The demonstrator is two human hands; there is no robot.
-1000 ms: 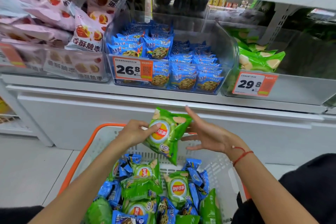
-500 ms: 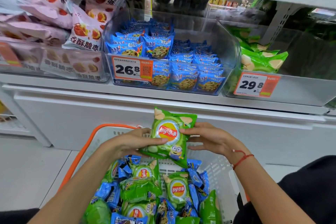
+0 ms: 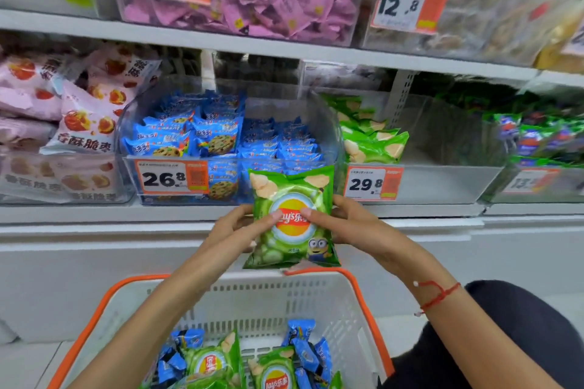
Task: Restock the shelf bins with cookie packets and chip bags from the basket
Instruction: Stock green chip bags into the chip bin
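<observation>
Head view: both hands, left hand (image 3: 235, 226) and right hand (image 3: 344, 224), pinch a green chip bag (image 3: 292, 218) upright, thumbs closed on its front, above the basket (image 3: 132, 303), probably squaring it for the chip bin (image 3: 442, 180).

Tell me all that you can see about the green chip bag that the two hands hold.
The chip bag is a small, glossy green packet, puffed with air, with crimped top and bottom edges. Its front faces the camera: a round red and yellow logo, pictures of chips near the top, a yellow cartoon figure at the lower right. It is upright, slightly tilted, above the basket's far rim and before the shelf. The left hand and right hand grip its sides, thumbs on the logo.
</observation>
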